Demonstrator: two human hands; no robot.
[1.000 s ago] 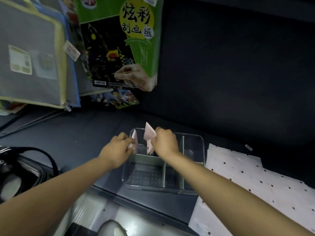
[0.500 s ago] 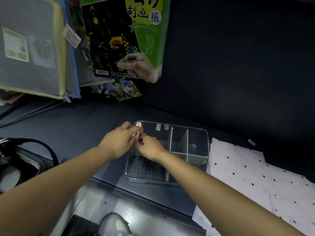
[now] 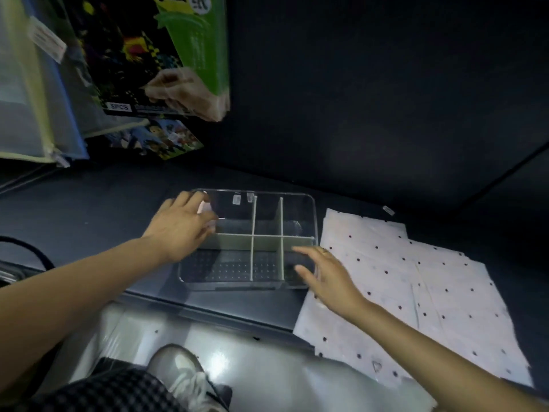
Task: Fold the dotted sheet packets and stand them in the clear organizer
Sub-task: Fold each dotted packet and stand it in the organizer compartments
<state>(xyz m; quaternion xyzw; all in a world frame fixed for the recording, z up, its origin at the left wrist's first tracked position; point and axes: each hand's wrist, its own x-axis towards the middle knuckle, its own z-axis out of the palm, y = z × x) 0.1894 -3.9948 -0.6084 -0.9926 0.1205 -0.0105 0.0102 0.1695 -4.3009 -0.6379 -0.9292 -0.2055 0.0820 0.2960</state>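
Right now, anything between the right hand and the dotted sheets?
Nothing visible. The right hand hovers open at the organizer's right edge, and the dotted sheets lie flat directly beside it.

Dotted sheets (image 3: 416,281) lie right of organizer (image 3: 300,200).

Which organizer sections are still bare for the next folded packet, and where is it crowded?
In the clear organizer, the far middle, far right and all three near sections look bare. The far left section is crowded: the left hand covers it, with a folded packet under the fingers. The right hand hovers open over the near right corner, beside the dotted sheets.
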